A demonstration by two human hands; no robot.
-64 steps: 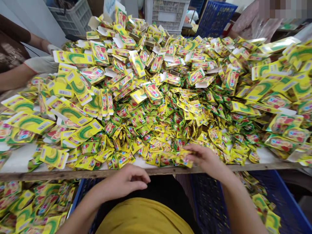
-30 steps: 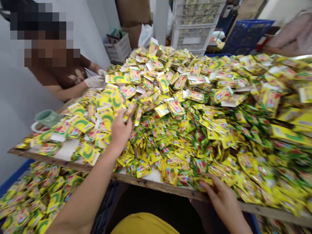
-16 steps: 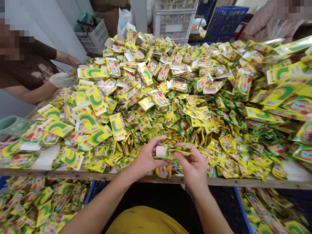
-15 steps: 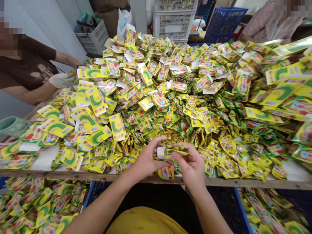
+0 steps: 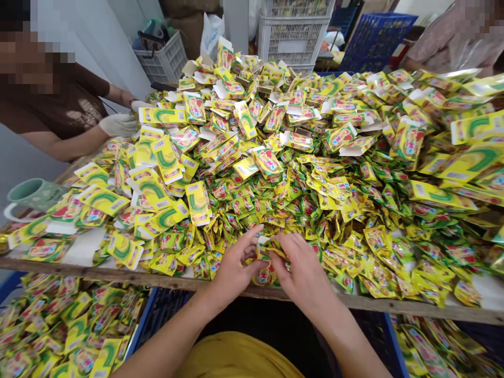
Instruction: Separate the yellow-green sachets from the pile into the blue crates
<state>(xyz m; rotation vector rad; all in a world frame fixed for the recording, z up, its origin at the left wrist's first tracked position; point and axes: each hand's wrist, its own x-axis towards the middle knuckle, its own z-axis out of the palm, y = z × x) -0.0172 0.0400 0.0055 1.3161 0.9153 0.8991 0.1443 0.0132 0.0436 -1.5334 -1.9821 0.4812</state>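
My left hand and my right hand meet at the near edge of a wooden table. Between them they grip a small yellow and green carton with a white flap, and my right hand's fingers pinch yellow sachets at its opening. A deep heap of yellow, green and red sachets lies just beyond my hands. Flat yellow cartons are heaped on the left and far side.
A person in a brown shirt with a white-gloved hand works at the table's left. A green mug stands at the left edge. Blue crates of filled cartons sit below. White baskets and another person are at the back.
My left hand reached out to the cartons on the left, then came back to the near edge. Both hands have closed on one carton, and the right hand has pushed sachets closer to it.
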